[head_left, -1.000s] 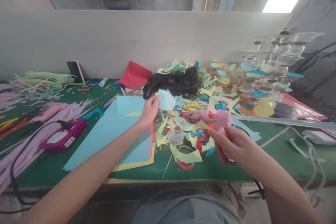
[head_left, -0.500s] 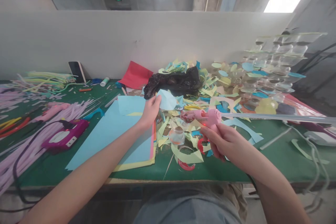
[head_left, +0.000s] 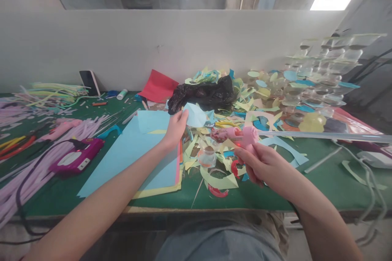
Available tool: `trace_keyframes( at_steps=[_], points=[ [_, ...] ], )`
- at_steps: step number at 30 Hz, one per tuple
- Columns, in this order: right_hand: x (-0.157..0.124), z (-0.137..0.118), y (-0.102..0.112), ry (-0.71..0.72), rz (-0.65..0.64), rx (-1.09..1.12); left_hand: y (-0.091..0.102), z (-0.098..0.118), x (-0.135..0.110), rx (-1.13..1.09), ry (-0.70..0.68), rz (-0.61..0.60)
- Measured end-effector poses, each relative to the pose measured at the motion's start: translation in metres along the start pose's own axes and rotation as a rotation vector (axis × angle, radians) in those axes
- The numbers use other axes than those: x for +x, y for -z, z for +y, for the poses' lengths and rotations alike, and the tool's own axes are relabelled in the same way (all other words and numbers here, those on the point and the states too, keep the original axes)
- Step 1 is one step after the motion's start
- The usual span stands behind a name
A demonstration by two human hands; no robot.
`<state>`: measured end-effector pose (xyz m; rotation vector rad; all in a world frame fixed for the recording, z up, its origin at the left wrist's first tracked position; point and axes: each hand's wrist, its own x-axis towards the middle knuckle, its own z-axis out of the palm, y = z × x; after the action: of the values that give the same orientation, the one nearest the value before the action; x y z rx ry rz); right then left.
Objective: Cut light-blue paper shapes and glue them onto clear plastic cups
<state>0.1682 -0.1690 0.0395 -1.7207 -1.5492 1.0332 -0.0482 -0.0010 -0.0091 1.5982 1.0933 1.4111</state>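
Observation:
My left hand (head_left: pixel 177 128) pinches a light blue piece of paper (head_left: pixel 196 115) by its left edge, above the corner of a stack of coloured sheets (head_left: pixel 122 155). In my right hand (head_left: pixel 260 163) is a pink glue gun (head_left: pixel 241 134), its nozzle pointing left toward the paper. A long clear glue stick (head_left: pixel 315 135) runs out of the gun's back to the right. The nozzle and the blue paper are apart. Below the gun, a small clear plastic cup (head_left: pixel 207 155) stands among paper offcuts (head_left: pixel 219 179).
A black plastic bag (head_left: pixel 203 94) and red paper (head_left: pixel 159 86) lie at the back. Stacked clear cups (head_left: pixel 324 69) rise at the right. Pale purple strips (head_left: pixel 61 147), a purple power device (head_left: pixel 77 157) with a cable and a phone (head_left: pixel 89 82) are on the left.
The camera view has shifted very slightly. Both hands, the blue paper and the glue gun keep nearly the same positions.

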Motion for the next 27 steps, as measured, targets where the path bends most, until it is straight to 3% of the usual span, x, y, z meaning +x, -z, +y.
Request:
trace_keyframes(
  at_steps=[20, 27],
  points=[
    [0.004, 0.009, 0.002, -0.002, 0.001, 0.028, 0.0, 0.0, 0.0, 0.026, -0.002, 0.0],
    [-0.019, 0.011, 0.011, -0.024, -0.011, 0.048, 0.0, 0.001, 0.0, 0.03, -0.008, 0.004]
  ],
)
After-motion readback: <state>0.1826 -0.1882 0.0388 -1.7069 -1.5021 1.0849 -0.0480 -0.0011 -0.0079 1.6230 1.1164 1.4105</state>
